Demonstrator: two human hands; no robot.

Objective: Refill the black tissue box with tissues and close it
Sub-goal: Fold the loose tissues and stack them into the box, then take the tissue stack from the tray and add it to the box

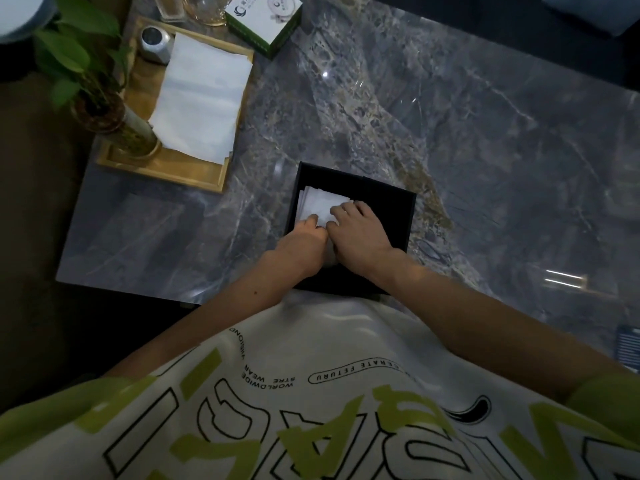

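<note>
Both rest on the tissues (pixel 317 202): my right hand (pixel 360 233) flat, my left hand (pixel 301 237) unclear (fingers tucked); I'd square corners inside the black tissue box (pixel 398 202).

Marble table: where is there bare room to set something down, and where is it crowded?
Bare marble table right of the black tissue box, a wide stretch; also left of it, in front of the wooden tray. Crowded: far left corner with tray, plant, tin, white sheets and printed carton; left hand and right hand on tissues in the box.
</note>
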